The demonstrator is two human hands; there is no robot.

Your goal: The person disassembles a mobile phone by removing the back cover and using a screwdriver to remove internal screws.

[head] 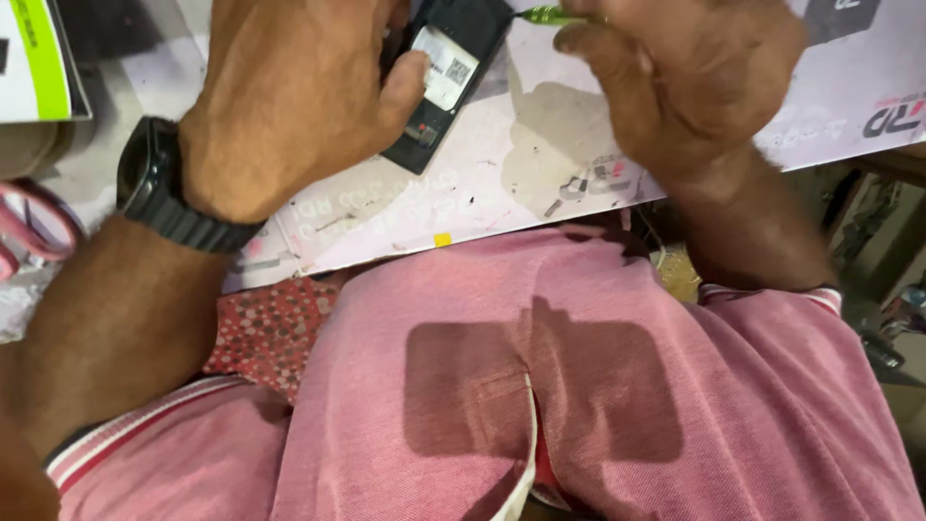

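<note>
left hand (289,106): laid over the phone (449,72), thumb pressed on its white label; the grip is closed loosely around the phone's near edge, pinning it to the bench (540,154). a black watch (159,183) is worn on this wrist.
right hand (675,77): curled tight, fingers closed on a thin green tool (545,14); only the tool's green shaft and fine tip are shown, the rest is hidden in the fist.
phone: dark, lying opened-back up and slanted at the top of the view, on a pale, stained sheet that covers the bench; partly hidden by the left hand.
tool tip: just beside the phone's upper right corner; contact cannot be told.
step in hand: judged to be work on the opened back of the phone, with the phone steadied and the tool brought to it.
next move: a fine, steady placing of the tip seems called for, with the phone kept from sliding.
surroundings: pink shirt (598,386) below, pink scissors handles (34,227) at the left edge.
</note>
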